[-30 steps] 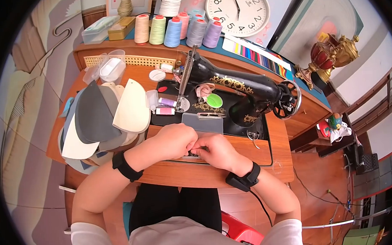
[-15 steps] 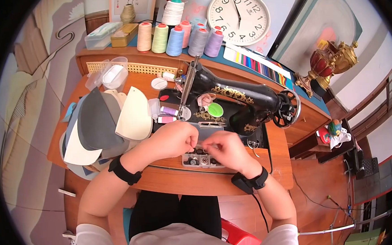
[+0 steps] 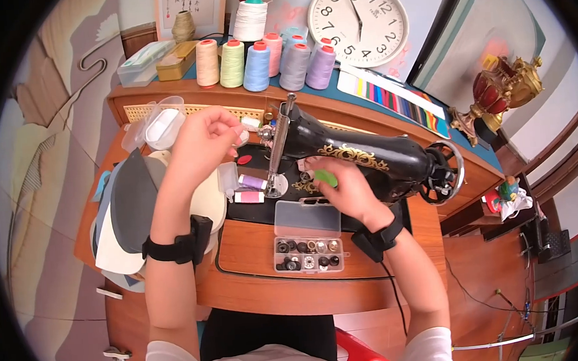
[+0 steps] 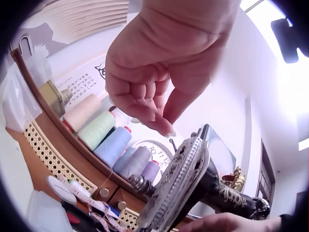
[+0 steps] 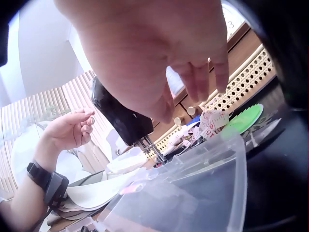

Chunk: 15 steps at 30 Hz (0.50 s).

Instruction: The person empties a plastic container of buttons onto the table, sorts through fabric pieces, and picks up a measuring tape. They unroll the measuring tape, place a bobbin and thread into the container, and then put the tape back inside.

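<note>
My left hand (image 3: 201, 146) is raised near the needle end of the black sewing machine (image 3: 353, 153). Its fingers curl in and the thumb tip meets the forefinger in the left wrist view; I cannot tell if something tiny is between them. My right hand (image 3: 345, 187) reaches low in front of the machine arm, fingers fairly straight. Beside them are a green disc (image 5: 246, 118) and a tape measure (image 5: 212, 121). A clear compartment box (image 3: 310, 270) lies lid-up at the table front, holding several dark and silvery snap buttons (image 3: 308, 262).
A pile of grey and cream curved panels (image 3: 131, 197) lies at left. Purple (image 3: 253, 181) and pink thread spools (image 3: 249, 197) lie near the needle plate. Several thread cones (image 3: 257, 66) and a clock (image 3: 359, 24) stand behind. A handwheel (image 3: 444, 171) juts out at right.
Both hands were together over the button box. My left hand has moved up and left toward the machine head; my right hand has moved forward to the green disc. The box is now uncovered.
</note>
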Each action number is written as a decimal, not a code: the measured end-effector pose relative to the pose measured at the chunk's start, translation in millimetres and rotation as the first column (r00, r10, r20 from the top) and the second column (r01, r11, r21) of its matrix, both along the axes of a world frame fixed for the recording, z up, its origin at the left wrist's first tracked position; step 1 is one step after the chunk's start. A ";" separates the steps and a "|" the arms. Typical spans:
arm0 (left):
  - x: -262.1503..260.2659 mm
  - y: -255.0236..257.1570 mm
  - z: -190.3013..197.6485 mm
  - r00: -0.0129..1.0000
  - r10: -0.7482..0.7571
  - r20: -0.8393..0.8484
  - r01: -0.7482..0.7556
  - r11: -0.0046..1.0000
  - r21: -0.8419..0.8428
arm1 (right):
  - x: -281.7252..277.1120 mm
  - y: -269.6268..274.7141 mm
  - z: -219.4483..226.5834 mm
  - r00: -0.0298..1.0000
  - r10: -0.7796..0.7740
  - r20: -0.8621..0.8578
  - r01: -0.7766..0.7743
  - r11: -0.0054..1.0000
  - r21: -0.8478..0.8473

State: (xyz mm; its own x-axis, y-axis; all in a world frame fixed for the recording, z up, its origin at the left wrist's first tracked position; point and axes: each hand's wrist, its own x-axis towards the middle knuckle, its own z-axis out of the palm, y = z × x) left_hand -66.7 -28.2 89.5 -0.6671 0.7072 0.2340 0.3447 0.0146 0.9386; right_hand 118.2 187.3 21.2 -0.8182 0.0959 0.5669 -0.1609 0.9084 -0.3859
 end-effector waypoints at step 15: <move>17.8 7.7 -37.4 0.942 -0.042 0.334 0.026 0.998 0.052 | -61.6 40.2 -31.5 0.690 0.021 0.723 0.335 0.877 -0.345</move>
State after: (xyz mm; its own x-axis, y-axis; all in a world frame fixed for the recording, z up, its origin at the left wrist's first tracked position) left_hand -48.9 -20.5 52.1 -0.6887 0.7243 0.0347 0.0103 -0.0380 0.9992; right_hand 56.6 227.6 -10.3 -0.8961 0.3394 -0.2859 0.4409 0.6078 -0.6605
